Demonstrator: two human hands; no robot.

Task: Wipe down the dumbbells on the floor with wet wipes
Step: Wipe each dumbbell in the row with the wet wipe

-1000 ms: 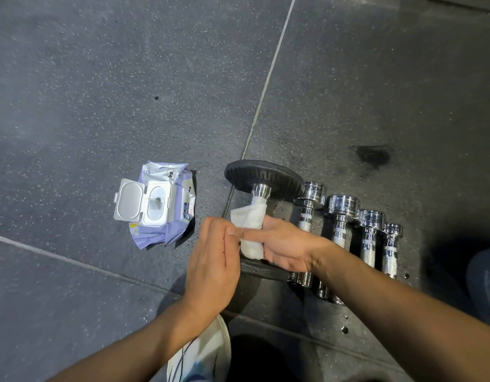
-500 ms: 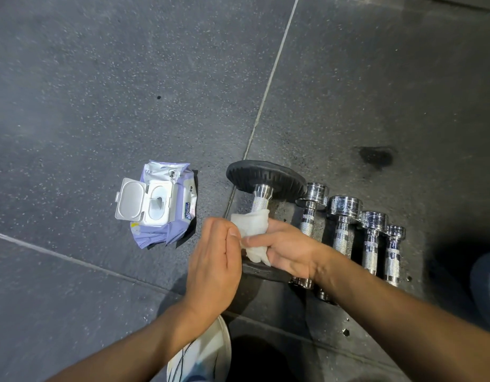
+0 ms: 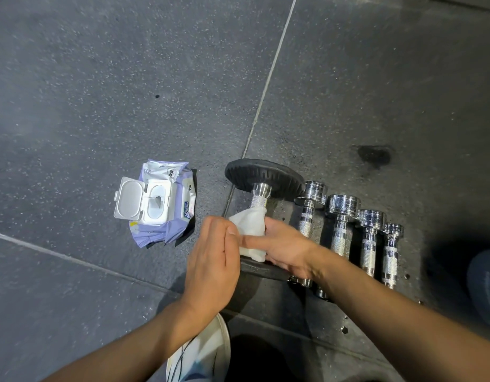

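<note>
A large dumbbell with black plates (image 3: 263,176) lies on the dark floor, its chrome handle running toward me. A white wet wipe (image 3: 250,226) is wrapped round that handle. My right hand (image 3: 285,248) grips the wipe and handle from the right, thumb stretched across the wipe. My left hand (image 3: 213,260) sits against the left side of the wipe; its fingers are hidden behind the hand. Right of the big dumbbell, several small chrome dumbbells (image 3: 341,230) lie in a row, shrinking in size to the right.
A purple pack of wet wipes (image 3: 160,208) lies left of the dumbbells with its white lid flipped open. A white shoe (image 3: 201,354) shows at the bottom. A dark wet patch (image 3: 374,155) marks the floor behind the row. Pale seams cross the rubber floor.
The wipe and my right hand slid a little along the handle toward me and back; both hands stay at the handle.
</note>
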